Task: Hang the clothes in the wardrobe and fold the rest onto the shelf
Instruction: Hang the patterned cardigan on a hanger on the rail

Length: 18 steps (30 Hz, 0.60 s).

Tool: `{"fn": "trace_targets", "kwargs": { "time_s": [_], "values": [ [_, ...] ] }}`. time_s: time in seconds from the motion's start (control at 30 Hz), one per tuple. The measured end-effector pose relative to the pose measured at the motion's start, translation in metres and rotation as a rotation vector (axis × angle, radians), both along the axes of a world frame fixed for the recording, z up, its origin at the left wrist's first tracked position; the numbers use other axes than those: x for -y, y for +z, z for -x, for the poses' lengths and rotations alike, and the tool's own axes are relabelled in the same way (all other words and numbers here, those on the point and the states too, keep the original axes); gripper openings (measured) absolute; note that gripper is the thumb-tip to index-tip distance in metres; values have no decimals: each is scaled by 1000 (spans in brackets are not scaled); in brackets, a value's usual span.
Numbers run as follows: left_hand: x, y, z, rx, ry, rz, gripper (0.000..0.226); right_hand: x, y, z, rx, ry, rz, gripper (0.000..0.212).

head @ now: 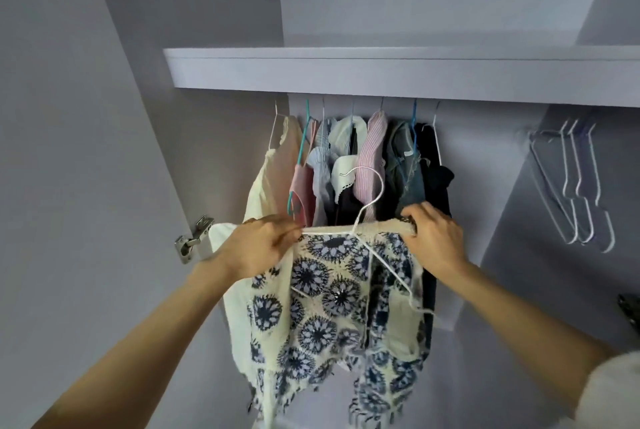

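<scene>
A cream crochet top [322, 300] with dark blue round flower motifs hangs in front of me, partly on a white wire hanger [367, 207] whose hook points up and left. My left hand [258, 247] grips the top's left shoulder together with the hanger's left arm. My right hand [434, 238] grips the top's right shoulder edge and holds it over the hanger's right arm. Behind them, several garments [360, 158] hang in a row under the white shelf [398, 72]; the rail itself is hidden.
Empty white hangers [581, 186] hang in the right compartment. The wardrobe's left wall carries a metal hinge [194, 238]. A dark object [630, 311] shows at the right edge. Open space lies above the shelf.
</scene>
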<state>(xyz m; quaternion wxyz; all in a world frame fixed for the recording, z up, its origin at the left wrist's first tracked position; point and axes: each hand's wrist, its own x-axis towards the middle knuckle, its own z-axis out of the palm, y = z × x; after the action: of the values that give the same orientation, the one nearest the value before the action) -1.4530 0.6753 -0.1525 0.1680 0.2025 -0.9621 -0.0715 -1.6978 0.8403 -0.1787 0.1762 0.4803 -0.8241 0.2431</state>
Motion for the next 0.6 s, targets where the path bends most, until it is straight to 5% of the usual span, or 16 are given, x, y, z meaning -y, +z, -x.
{"fn": "trace_targets", "kwargs": {
  "time_s": [0.27, 0.43, 0.6],
  "values": [
    [-9, 4, -10, -220, 231, 384, 7, -25, -14, 23, 180, -105, -14, 29],
    [-9, -2, -18, -233, 297, 409, 23, -29, -6, 26, 216, -74, -66, 35],
    [-12, -1, -18, -292, 345, 397, 27, -24, 15, 13, 240, -13, 58, 17]
  ]
}}
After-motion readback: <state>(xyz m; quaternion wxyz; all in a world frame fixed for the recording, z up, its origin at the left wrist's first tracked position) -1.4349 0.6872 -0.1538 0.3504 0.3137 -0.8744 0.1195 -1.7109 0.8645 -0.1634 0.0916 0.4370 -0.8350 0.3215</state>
